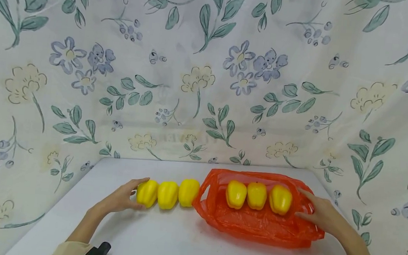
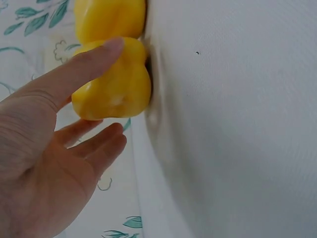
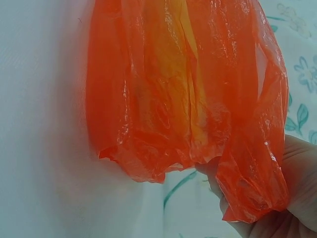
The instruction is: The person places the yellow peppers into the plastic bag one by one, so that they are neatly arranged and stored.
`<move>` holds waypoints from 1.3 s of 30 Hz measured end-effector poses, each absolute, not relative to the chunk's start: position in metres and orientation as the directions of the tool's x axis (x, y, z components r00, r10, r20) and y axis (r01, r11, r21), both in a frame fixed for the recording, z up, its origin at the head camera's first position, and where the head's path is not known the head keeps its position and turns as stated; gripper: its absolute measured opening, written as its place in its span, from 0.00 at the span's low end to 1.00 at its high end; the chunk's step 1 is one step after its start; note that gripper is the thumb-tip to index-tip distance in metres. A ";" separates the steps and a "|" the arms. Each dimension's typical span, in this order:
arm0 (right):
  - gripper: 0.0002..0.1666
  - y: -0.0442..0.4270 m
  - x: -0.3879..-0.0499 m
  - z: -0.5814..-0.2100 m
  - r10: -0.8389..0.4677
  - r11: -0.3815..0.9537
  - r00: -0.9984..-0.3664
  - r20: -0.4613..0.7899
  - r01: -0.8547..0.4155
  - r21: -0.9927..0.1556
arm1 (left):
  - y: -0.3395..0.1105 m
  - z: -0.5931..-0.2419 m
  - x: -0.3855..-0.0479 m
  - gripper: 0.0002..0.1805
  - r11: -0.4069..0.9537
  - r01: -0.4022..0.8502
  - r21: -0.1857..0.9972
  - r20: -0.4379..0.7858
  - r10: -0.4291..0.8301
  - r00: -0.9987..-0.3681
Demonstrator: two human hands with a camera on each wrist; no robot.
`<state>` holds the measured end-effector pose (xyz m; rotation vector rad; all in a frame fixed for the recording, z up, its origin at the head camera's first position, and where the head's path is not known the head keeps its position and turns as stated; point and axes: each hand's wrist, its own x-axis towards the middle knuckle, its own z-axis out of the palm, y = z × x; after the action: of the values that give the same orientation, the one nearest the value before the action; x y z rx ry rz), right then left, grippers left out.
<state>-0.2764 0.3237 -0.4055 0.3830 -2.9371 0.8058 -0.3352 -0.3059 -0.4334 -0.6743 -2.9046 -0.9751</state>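
My left hand (image 1: 126,195) spans the leftmost yellow bell pepper (image 1: 147,193), fingers at its far side and thumb at its near side. In the left wrist view the thumb (image 2: 81,69) lies across that pepper, while other fingertips show below it. Two more bell peppers, a middle one (image 1: 167,195) and a right one (image 1: 189,192), continue the row toward the red plastic bag (image 1: 253,229). Three yellow bell peppers (image 1: 256,196) sit in a row within the bag's opening. At the bag's right end, my right hand (image 1: 322,212) grips the plastic; part of it is hidden by red film.
The white table (image 1: 165,237) carries everything. Behind it and at both sides hangs a floral cloth (image 1: 190,114). One bag handle loop (image 1: 205,192) lies close to the row's right pepper.
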 end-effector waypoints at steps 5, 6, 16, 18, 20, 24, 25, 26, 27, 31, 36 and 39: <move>0.50 0.324 -0.276 -0.406 -0.222 0.827 -0.966 0.130 -0.257 -0.500 | -0.305 -0.433 -0.336 0.50 0.716 0.378 0.586 0.120 0.385 -0.915; 0.50 0.324 -0.276 -0.406 -0.221 0.826 -0.967 0.129 -0.256 -0.502 | -0.305 -0.433 -0.337 0.50 0.720 0.372 0.586 0.118 0.379 -0.918; 0.50 0.325 -0.275 -0.404 -0.221 0.823 -0.968 0.120 -0.251 -0.509 | -0.307 -0.436 -0.337 0.49 0.705 0.365 0.609 0.115 0.377 -0.919; 0.50 0.325 -0.275 -0.405 -0.216 0.823 -0.970 0.115 -0.244 -0.514 | -0.307 -0.436 -0.337 0.49 0.705 0.372 0.603 0.122 0.380 -0.917; 0.50 0.325 -0.276 -0.405 -0.222 0.824 -0.968 0.121 -0.252 -0.508 | -0.307 -0.436 -0.337 0.49 0.705 0.378 0.600 0.128 0.382 -0.915; 0.49 0.325 -0.278 -0.406 -0.222 0.831 -0.966 0.136 -0.260 -0.492 | -0.307 -0.435 -0.337 0.49 0.707 0.377 0.598 0.129 0.380 -0.916; 0.49 0.325 -0.278 -0.406 -0.228 0.832 -0.963 0.144 -0.269 -0.485 | -0.307 -0.434 -0.337 0.49 0.709 0.375 0.597 0.128 0.377 -0.917; 0.49 0.325 -0.278 -0.405 -0.232 0.832 -0.961 0.148 -0.275 -0.481 | -0.308 -0.434 -0.337 0.49 0.713 0.370 0.595 0.126 0.372 -0.920; 0.49 0.325 -0.278 -0.405 -0.234 0.834 -0.960 0.153 -0.279 -0.476 | -0.308 -0.433 -0.337 0.48 0.718 0.365 0.593 0.126 0.366 -0.922; 0.49 0.326 -0.278 -0.404 -0.244 0.836 -0.955 0.171 -0.296 -0.462 | -0.309 -0.428 -0.334 0.49 0.730 0.354 0.585 0.135 0.342 -0.930; 0.48 0.325 -0.276 -0.404 -0.235 0.836 -0.956 0.174 -0.290 -0.467 | -0.309 -0.416 -0.332 0.49 0.752 0.361 0.551 0.173 0.320 -0.932; 0.49 0.326 -0.276 -0.404 -0.234 0.836 -0.958 0.169 -0.287 -0.468 | -0.307 -0.408 -0.331 0.49 0.762 0.371 0.531 0.204 0.310 -0.929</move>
<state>-0.2759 0.3257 -0.4039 0.4135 -2.9095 0.7664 -0.3305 -0.3070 -0.4078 -0.5526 -2.8511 -0.8916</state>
